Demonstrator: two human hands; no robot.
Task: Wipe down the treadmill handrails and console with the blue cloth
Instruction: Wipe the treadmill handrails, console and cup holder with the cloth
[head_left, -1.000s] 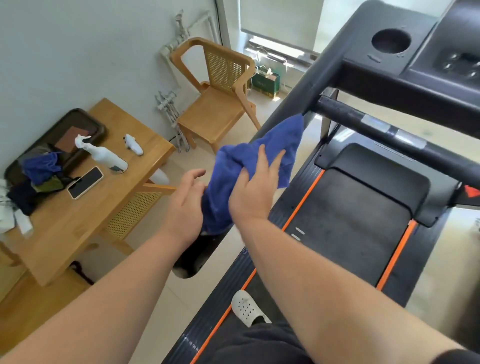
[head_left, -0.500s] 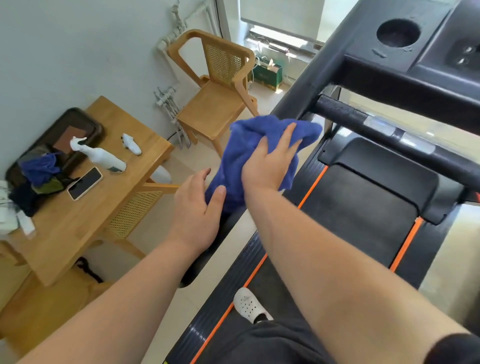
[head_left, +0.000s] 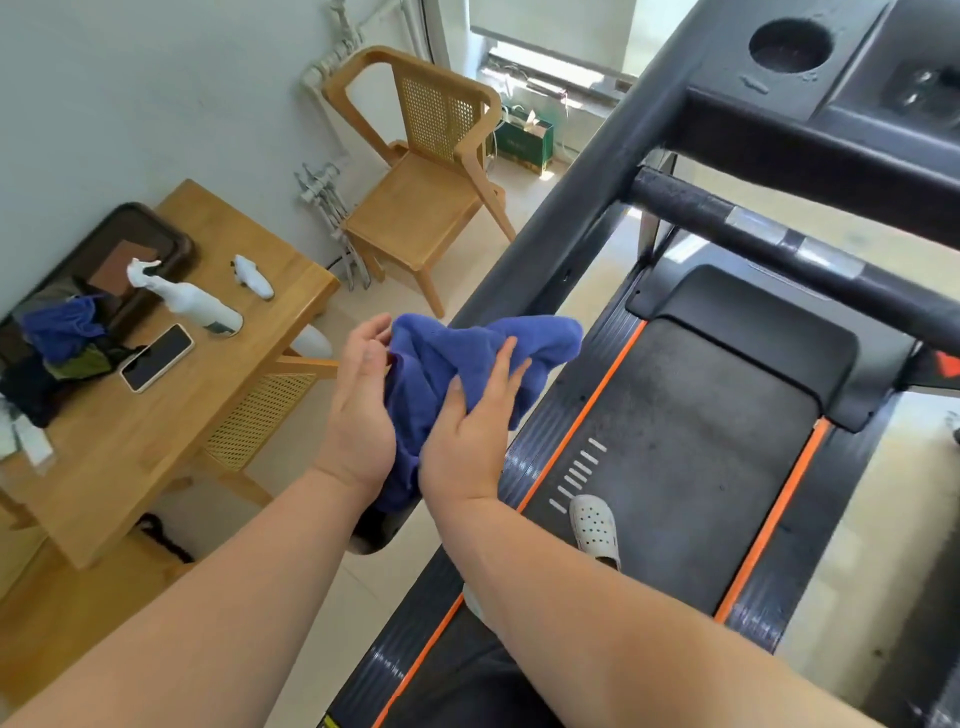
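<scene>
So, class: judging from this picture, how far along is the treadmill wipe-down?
Done: nothing visibly finished. In hand: the left hand and right hand hold the blue cloth bunched at the left handrail. Left: the crossbar and console, away from the cloth.

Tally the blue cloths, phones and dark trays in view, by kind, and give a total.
Blue cloths: 2 (one gripped by the right hand, another in the pile on the table)
Phones: 1
Dark trays: 1
Total: 4
</scene>
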